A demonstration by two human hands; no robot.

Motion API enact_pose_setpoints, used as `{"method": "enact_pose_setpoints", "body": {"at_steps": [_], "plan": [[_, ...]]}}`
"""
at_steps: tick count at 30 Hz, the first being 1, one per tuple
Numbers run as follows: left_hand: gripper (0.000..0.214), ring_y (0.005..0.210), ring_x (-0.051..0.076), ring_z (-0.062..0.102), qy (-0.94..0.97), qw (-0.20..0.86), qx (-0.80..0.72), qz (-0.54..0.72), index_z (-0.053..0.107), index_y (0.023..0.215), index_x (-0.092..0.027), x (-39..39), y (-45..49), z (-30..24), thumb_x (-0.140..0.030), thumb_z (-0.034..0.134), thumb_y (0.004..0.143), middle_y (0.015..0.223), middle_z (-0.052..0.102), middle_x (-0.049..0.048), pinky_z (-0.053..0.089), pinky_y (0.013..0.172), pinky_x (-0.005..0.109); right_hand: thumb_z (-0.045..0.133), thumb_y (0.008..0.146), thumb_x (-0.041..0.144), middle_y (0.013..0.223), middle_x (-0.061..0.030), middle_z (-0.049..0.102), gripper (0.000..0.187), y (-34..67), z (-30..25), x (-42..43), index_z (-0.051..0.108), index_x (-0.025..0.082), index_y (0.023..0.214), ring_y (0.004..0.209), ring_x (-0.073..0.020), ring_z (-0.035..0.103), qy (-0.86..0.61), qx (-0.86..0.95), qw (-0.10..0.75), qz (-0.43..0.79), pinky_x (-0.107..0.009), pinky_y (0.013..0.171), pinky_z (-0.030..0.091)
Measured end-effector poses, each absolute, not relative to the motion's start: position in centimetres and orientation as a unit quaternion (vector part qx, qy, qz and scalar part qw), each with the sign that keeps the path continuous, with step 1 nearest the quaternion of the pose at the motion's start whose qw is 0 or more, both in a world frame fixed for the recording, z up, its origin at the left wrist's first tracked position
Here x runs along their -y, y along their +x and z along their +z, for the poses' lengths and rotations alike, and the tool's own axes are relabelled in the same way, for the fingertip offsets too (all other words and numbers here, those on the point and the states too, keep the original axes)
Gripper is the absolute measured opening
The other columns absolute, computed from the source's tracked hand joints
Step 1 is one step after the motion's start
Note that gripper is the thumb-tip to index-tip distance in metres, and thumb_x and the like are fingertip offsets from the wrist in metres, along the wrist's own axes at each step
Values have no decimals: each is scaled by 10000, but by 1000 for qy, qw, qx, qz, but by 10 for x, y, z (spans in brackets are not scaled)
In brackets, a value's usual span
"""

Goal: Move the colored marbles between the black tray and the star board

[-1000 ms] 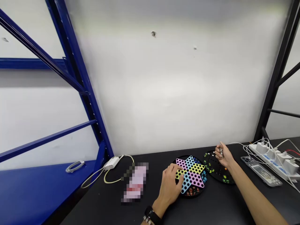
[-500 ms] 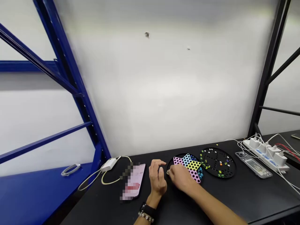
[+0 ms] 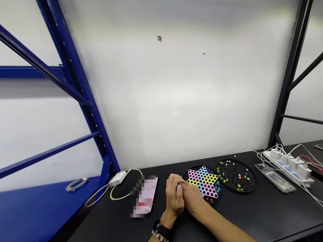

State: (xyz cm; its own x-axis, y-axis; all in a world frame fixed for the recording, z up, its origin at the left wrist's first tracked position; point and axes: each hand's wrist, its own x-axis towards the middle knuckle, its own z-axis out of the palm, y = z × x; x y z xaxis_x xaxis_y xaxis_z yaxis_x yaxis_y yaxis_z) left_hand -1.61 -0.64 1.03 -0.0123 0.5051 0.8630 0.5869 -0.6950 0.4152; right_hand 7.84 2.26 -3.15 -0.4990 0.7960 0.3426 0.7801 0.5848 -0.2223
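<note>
Far to the left of the star board (image 3: pixel 205 183): a blue rack (image 3: pixel 83 95), upright slanting past the white wall. On the rack's blue shelf, well left of the board, a small metal ring (image 3: pixel 76 184) lying flat. Nearer the board, at the left end of the black table (image 3: pixel 252 215), a white charger (image 3: pixel 118 177) with a pale cable looping toward the front. Between charger and board, a phone (image 3: pixel 146 198) flat on the table, face blurred out.

Just left of the star board, the left hand (image 3: pixel 174 198), fingers curled inward, dark watch and bead bracelet at the wrist. Pressed against it, the right hand (image 3: pixel 192 197), reaching in from the lower right, knuckles up, fingertips meeting those of the left, back overlapping the board's near-left edge. Both hands partly closed; impossible to tell if holding anything small.

The star board itself flat on the table: round, black, with a six-pointed star in pink, yellow and blue, dotted with holes, marbles in the rim pockets. Just right of it, a second black round board (image 3: pixel 237 175) with a few coloured marbles scattered on top; rims close, touching or not unclear. Further right of the star board, a flat grey case (image 3: pixel 275 177), then a white power strip (image 3: pixel 287 163) with plugs and white cables.
</note>
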Motion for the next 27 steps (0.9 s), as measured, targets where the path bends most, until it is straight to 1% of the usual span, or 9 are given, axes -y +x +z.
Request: {"method": "enact_pose_setpoints", "body": {"at_steps": [3,7,12,15,18,20,23,25,27], "plan": [[299,814,221,541,-704,35,390,-592,553,815,-223,7,-17,11,-260,293,959,826,543,43,448,724,372,394,968,160,1143,-147,679,310,75,-30,-22,585,162,1213,855,-235,701,-491,855,165,1,-304,650,543],[299,809,219,537,-707,32,389,-589,552,812,-219,7,-16,11,-258,296,960,818,536,41,443,720,372,395,961,131,1159,-142,657,310,71,-30,-17,586,164,1203,967,-259,654,-495,850,181,1,-323,692,529],[309,803,217,537,-707,31,396,-584,550,801,-217,6,-16,9,-269,291,961,826,536,47,450,710,367,445,934,150,1083,-151,648,272,76,-26,-11,612,165,1148,1009,-305,584,-496,846,191,-37,-442,815,492],[292,802,213,533,-709,32,403,-577,545,800,-219,5,-16,8,-260,305,960,820,533,44,455,709,365,458,916,160,1061,-134,642,261,82,-22,-5,613,188,1124,977,-297,571,-494,847,193,-45,-437,803,474],[275,799,209,533,-708,35,411,-574,543,800,-222,5,-17,8,-248,320,960,810,533,39,456,712,362,463,905,175,1075,-102,628,252,99,-12,-4,595,220,1115,982,-276,558,-491,842,222,-23,-407,819,451],[274,800,208,534,-706,32,420,-569,544,803,-223,5,-16,9,-252,322,962,809,533,39,457,711,359,428,909,155,1079,-88,618,250,124,-4,-9,591,227,1085,1001,-259,550,-515,823,239,-7,-383,838,428],[273,789,205,532,-710,15,428,-559,535,790,-225,6,-14,9,-264,328,964,805,528,38,457,703,352,416,867,105,1098,-105,601,296,177,8,-25,589,205,1085,1014,-265,540,-594,778,206,-7,-379,834,401],[265,779,201,532,-715,7,426,-554,532,785,-223,7,-13,9,-255,336,960,807,530,37,454,702,349,425,853,123,1120,-120,589,296,216,9,-36,598,192,1083,1048,-289,533,-639,754,150,15,-381,820,398],[256,775,201,535,-718,2,424,-552,536,790,-221,7,-12,8,-245,340,954,809,535,36,451,701,347,431,842,141,1161,-129,576,341,250,5,-42,594,191,1138,1059,-294,539,-666,739,94,50,-380,818,402]]}}
